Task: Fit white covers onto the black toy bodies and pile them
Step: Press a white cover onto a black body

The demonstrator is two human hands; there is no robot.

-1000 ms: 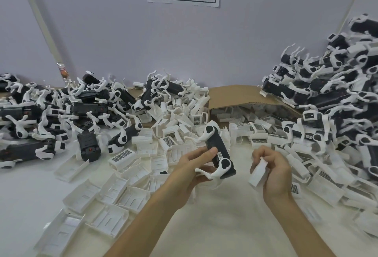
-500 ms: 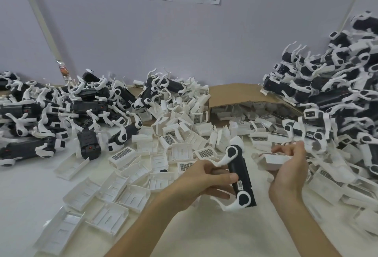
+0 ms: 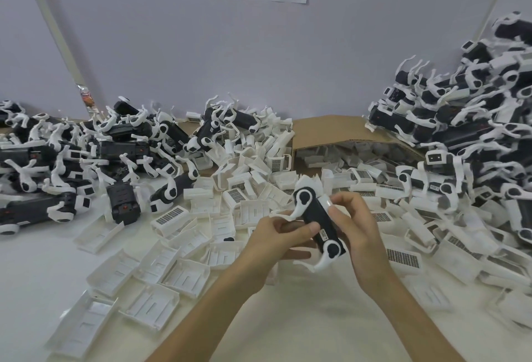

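Heaped high at right as a finished pile [image 3: 460, 137]; lower at left, a heap of bare bodies [image 3: 57, 157] to do; strewn between, loose covers [image 3: 161, 272]. Roughly midway, by that. Clamps left hand [image 3: 276, 235] round one black body [image 3: 316, 217], mid-air, centre; pinches white cover [image 3: 327, 202] against it with right hand [image 3: 359, 229].

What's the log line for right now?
left hand: holds black toy body | right hand: holds white cover against it | stage: fitting
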